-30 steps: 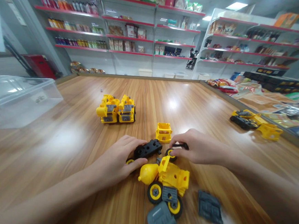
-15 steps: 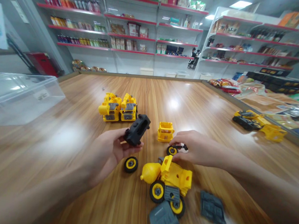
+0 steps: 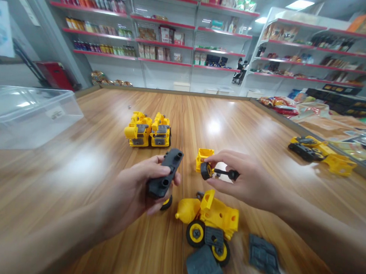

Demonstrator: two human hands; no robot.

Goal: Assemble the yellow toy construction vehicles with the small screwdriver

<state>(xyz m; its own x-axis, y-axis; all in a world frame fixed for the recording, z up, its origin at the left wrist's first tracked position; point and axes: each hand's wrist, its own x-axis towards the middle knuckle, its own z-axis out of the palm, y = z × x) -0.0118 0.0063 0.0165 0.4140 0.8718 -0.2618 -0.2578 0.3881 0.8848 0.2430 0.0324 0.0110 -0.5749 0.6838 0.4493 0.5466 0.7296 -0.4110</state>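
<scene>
My left hand [image 3: 144, 180] is closed around a black plastic chassis block [image 3: 165, 173], tilted so that round pegs or holes on one face show. Between the fingers of my right hand [image 3: 246, 173] is a toy wheel [image 3: 206, 171] with a yellow hub, a thin black axle running from it. Behind that wheel sits a yellow box-shaped toy part [image 3: 202, 156]. Below my hands lies a partly assembled yellow toy mixer truck [image 3: 216, 213]. A loose wheel [image 3: 166, 203] is mostly hidden by my left hand. Two dark grey panels, one curved [image 3: 203, 268] and one ribbed [image 3: 264, 255], lie nearby.
Two yellow toy trucks [image 3: 148, 130] stand farther back, left of centre. Another yellow toy vehicle [image 3: 322, 154] rests by the right table edge. A clear plastic bin [image 3: 29, 118] is at the left, and packaged goods [image 3: 327, 118] lie past the right edge.
My right hand has raised the wheel and axle off the table and turned them. My left hand has rotated the chassis block and lowered slightly, now covering most of the loose wheel.
</scene>
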